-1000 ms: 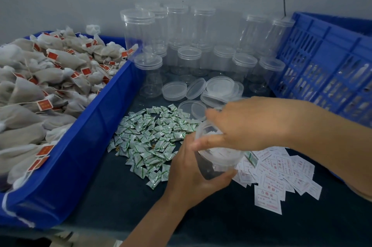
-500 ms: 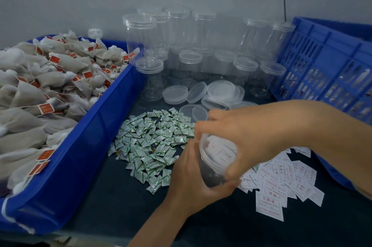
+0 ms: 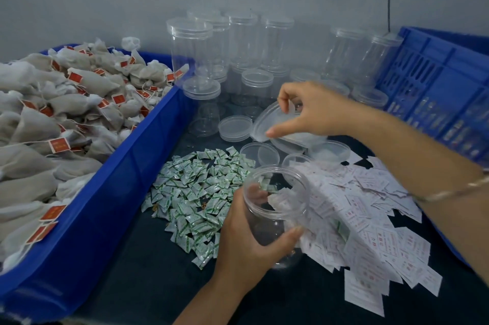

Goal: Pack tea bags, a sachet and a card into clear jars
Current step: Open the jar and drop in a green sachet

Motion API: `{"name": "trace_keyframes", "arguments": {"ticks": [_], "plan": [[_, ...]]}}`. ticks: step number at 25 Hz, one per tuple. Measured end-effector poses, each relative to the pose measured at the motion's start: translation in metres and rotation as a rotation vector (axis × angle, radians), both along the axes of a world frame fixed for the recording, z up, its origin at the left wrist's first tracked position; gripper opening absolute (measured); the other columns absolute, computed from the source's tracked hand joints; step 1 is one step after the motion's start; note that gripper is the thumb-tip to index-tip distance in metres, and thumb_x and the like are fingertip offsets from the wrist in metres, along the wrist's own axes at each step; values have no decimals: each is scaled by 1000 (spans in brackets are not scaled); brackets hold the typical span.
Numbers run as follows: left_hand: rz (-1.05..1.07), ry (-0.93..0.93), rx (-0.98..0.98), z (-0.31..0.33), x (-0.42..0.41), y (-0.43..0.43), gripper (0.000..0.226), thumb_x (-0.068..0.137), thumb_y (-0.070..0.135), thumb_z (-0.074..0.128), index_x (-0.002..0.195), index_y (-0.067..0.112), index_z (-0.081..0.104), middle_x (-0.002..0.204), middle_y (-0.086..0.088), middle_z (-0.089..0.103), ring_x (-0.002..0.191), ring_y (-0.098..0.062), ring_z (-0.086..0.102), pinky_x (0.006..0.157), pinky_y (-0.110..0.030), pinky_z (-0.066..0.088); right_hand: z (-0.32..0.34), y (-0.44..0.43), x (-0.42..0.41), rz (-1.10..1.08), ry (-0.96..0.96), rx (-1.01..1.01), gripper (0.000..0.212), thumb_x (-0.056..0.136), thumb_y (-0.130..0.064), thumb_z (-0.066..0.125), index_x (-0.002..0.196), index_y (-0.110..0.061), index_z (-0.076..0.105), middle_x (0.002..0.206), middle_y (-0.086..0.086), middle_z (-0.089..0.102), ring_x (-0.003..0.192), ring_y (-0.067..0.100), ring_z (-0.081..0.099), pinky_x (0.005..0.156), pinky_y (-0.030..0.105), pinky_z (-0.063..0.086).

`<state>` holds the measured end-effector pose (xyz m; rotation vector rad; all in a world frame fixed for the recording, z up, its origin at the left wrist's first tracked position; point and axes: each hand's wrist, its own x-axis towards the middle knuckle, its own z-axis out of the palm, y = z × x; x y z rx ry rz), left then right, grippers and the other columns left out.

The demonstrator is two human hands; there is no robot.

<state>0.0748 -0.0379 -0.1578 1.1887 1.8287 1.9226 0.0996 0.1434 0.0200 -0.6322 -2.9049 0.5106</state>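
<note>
Uncapping looks done. Half a second back the right hand sat over the jar's mouth with the lid still on. Now the right hand [image 3: 315,110] is well clear of it, toward the far edge of the tabletop [image 3: 132,271]. It pinches the lid [image 3: 272,123] by its rim, tilted, just above the loose lids [image 3: 235,127] lying there.

The left hand [image 3: 246,242] wraps the jar [image 3: 270,229] low on its wall, with fingers showing through the plastic. The jar leans, open mouth up and toward the camera, near the middle of the tabletop. Hands are apart, each clamped on its own piece.

Jar contents: reads as empty. White shapes seen through the wall are probably the cards behind it; not certain.

Supplies:
- The tea bags [image 3: 66,112] are heaped in the blue bin [image 3: 127,179] along the left edge.
- The sachets [image 3: 195,192] lie in a green-and-white pile just left of the jar.
- The cards [image 3: 370,205] spread from the jar toward the near right corner.
- Capped jars [image 3: 238,41] stand along the far edge, and a blue crate [image 3: 436,91] sits at the right edge.

Meaning: with the mouth open, filling can begin. By my reading none of the three items is in yet. The lid probably goes down with the others, which would free the right hand for picking.
</note>
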Motion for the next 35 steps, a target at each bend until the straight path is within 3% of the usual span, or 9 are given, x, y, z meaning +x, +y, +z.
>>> {"name": "trace_keyframes", "arguments": {"ticks": [5,11,14,17,21,24,28,31,35], "plan": [[32,-75,11,0,-4,2,76,59,72,73,120,33,50,111,17,63,107,-4,62,85,-11,47,-53,33,-72,-196,112,-163,41,72,-41,88,73,-16,54,76,-4,59,74,13,56,56,25,37],[12,27,-42,-4,-6,3,76,60,72,73,123,42,44,115,17,61,111,-7,60,89,-15,46,-87,39,-111,-193,118,-250,56,87,-35,77,133,-13,55,145,8,50,134,24,46,102,33,39],[14,68,-51,-7,-8,3,77,60,73,73,124,42,43,115,17,60,111,-7,60,90,-19,47,-90,27,-84,-186,269,-267,36,93,-34,70,121,-14,61,127,-3,61,122,15,53,90,25,40],[7,95,-44,-5,-7,3,75,62,68,75,125,42,43,114,17,60,110,-7,60,89,-17,47,-100,-1,-24,-190,539,-615,26,95,-47,61,104,-25,71,101,-21,71,108,-2,63,87,12,44],[-5,107,-56,1,-4,1,75,61,69,74,124,44,43,115,19,59,110,-5,60,87,-12,45,-130,-52,56,-197,766,-958,51,82,-75,54,101,-33,75,116,-7,74,112,11,68,97,26,54],[-52,168,-132,6,2,-3,79,61,61,77,128,40,40,118,21,54,116,-6,55,94,-21,46,-155,-89,81,-174,843,-955,53,73,-55,76,118,-29,68,123,-5,70,121,11,63,105,26,48],[-178,312,-458,31,-3,-19,112,59,65,74,145,42,6,150,24,17,144,-5,14,119,-36,23,-168,-110,85,-155,959,-822,71,64,-42,78,128,-20,55,119,-9,68,120,7,61,93,10,47],[-169,651,-676,78,-35,-41,131,61,70,70,136,49,-35,138,44,-32,127,19,-33,112,-26,-14,-171,-111,79,-161,987,-749,75,66,-48,74,132,-20,52,119,-10,66,121,11,60,102,19,45],[222,791,-426,154,-129,-52,75,82,46,60,146,21,30,145,4,38,131,-11,34,105,-30,28,-179,-112,74,-166,989,-696,77,68,-53,73,134,-20,51,120,-10,66,120,12,59,107,25,42]]}}
